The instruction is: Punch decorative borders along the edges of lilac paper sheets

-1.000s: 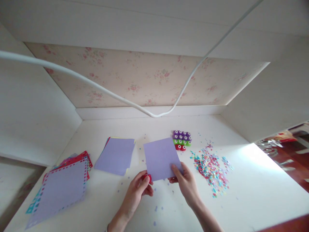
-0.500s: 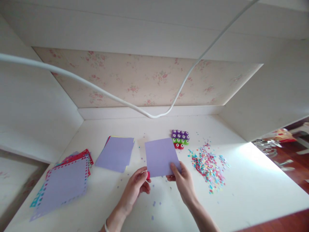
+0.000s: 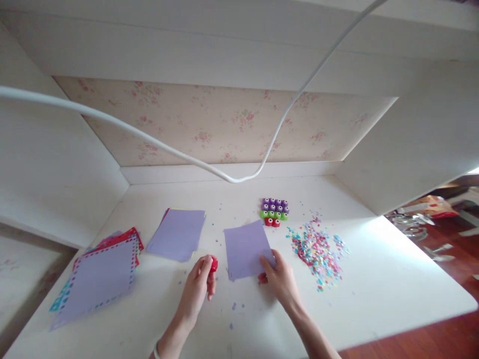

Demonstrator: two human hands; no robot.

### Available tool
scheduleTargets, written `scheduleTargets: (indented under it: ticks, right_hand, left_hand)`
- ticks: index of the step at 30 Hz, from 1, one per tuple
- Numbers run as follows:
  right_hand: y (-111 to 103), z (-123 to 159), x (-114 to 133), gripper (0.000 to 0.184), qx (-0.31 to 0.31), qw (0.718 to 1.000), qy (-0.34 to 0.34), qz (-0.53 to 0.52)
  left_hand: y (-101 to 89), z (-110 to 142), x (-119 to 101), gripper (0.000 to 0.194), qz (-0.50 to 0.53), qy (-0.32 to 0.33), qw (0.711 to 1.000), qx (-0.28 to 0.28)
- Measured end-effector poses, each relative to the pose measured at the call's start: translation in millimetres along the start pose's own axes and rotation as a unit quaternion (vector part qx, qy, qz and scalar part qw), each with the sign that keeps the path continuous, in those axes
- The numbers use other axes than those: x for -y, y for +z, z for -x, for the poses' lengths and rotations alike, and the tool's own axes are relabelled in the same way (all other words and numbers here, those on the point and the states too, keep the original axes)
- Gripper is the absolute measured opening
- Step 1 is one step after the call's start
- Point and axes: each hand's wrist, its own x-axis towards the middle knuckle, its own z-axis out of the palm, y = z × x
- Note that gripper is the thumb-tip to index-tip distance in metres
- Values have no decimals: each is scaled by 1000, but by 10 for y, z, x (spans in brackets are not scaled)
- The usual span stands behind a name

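My left hand is closed round a small red craft punch, which shows past the thumb and fingertips. The punch is apart from the purple paper sheet, just left of it. My right hand grips that sheet at its lower right corner, thumb on top and fingers beneath. A tiny mark shows near the sheet's lower left corner. Beyond it sit rows of small punches, purple, green and red. Left of my hands lies a stack of purple sheets with yellow and red edges peeking out.
At far left, a pile of sheets has punched borders. Colourful paper confetti is heaped on the right of the white tabletop. A white cable hangs across the view, in front of the floral back panel.
My left hand has moved left with the red punch, away from the sheet's lower left corner. The sheet has come slightly lower, still in my right hand.
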Motion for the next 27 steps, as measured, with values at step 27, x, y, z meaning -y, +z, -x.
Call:
scheduleTargets:
  ticks: [27]
  right_hand:
    - [-234, 259, 178, 32, 103, 980, -147, -91]
  left_hand:
    - [389, 159, -62, 58, -265, 63, 953, 129]
